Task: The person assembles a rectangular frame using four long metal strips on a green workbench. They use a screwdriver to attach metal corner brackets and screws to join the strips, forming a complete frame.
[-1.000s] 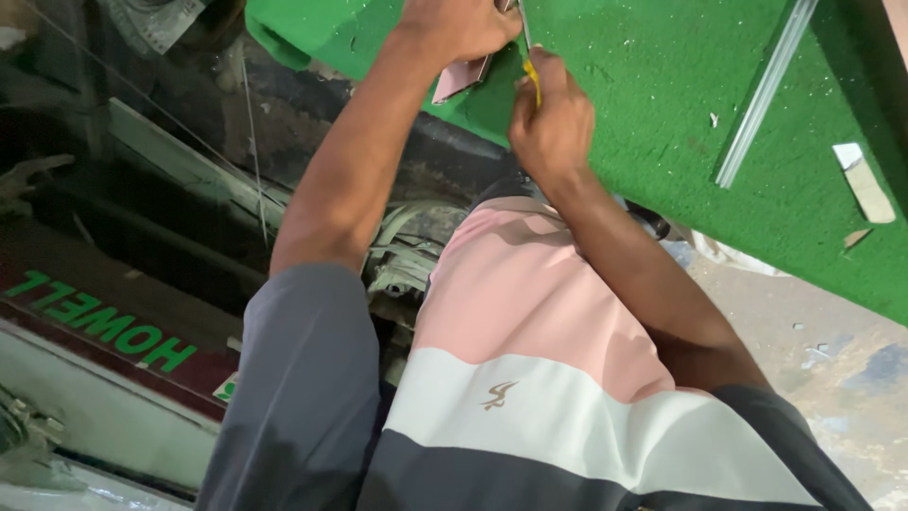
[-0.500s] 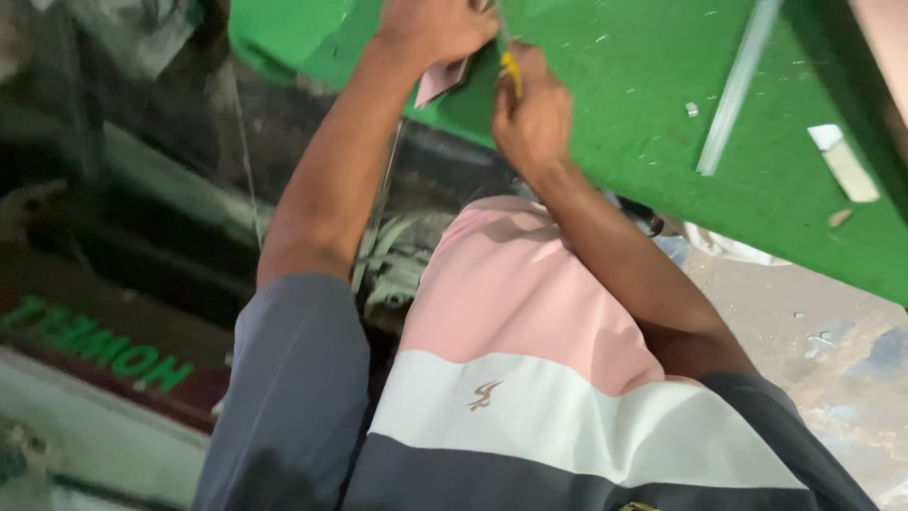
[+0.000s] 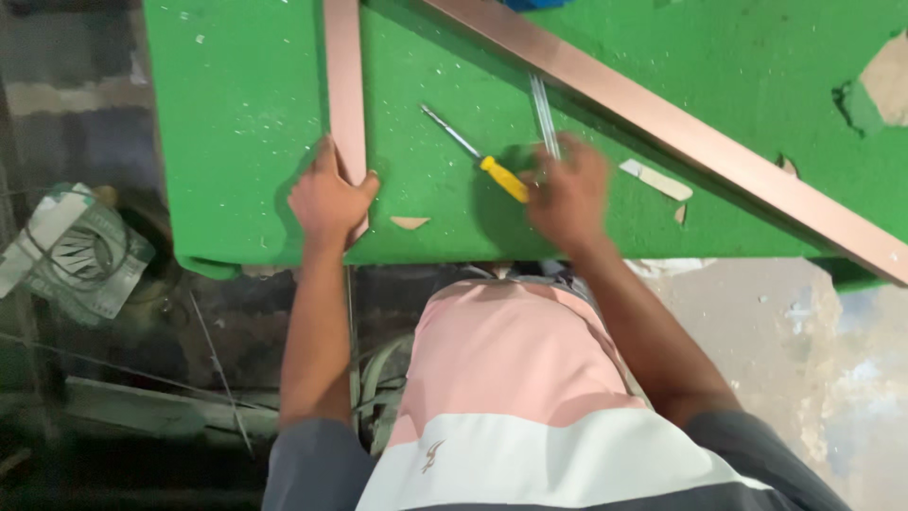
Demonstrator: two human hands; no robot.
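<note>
Gripping a copper strip (image 3: 345, 95) — left hand (image 3: 326, 199); right hand (image 3: 567, 194) at screwdriver (image 3: 478, 156).

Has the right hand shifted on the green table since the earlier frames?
Yes. The right hand, earlier close beside the left hand near the table edge, now sits apart from it, off to the right by the yellow-handled screwdriver.

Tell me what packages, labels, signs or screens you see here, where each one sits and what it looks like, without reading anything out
Printed bag or wrapper: crumpled, on the floor at far left below the green table; pale with dark green markings, bound by thin wire.
Small emblem: low on the person's pink, white and grey shirt; a little dark mark on the white band.
No signs or screens show.
</note>
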